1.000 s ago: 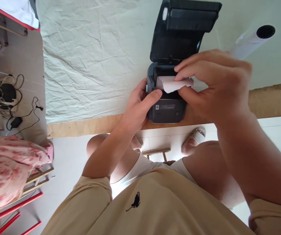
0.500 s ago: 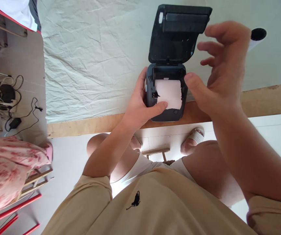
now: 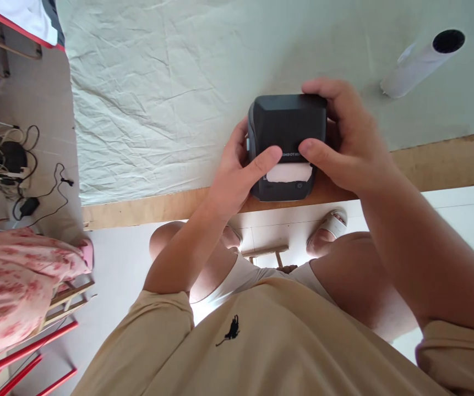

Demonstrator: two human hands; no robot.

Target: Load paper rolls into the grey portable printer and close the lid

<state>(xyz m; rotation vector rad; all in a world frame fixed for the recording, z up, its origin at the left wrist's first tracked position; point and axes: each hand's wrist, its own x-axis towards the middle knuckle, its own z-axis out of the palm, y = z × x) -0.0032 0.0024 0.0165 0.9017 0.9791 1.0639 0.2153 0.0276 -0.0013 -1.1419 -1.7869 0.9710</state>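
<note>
A dark label printer (image 3: pixel 289 124) sits near the front edge of the table with its lid down. White paper (image 3: pixel 289 172) sticks out from under the lid's front edge. My left hand (image 3: pixel 240 170) grips the printer's left side, its thumb on the lid near the front and its other fingers partly hidden behind the body. My right hand (image 3: pixel 348 137) is wrapped round the right side, thumb on the lid's front and fingers over the back right corner.
A white roll with a dark, hollow end (image 3: pixel 420 66) lies at the upper right on the pale green cloth (image 3: pixel 150 99). The table's wooden edge (image 3: pixel 150 212) runs along the front. Cables, a black adapter (image 3: pixel 29 207) and a pink floral cloth (image 3: pixel 17 275) are at the left.
The printer's lid has swung down over the paper roll inside. My right hand has moved left onto the printer, and my left thumb has gone from the paper to the lid.
</note>
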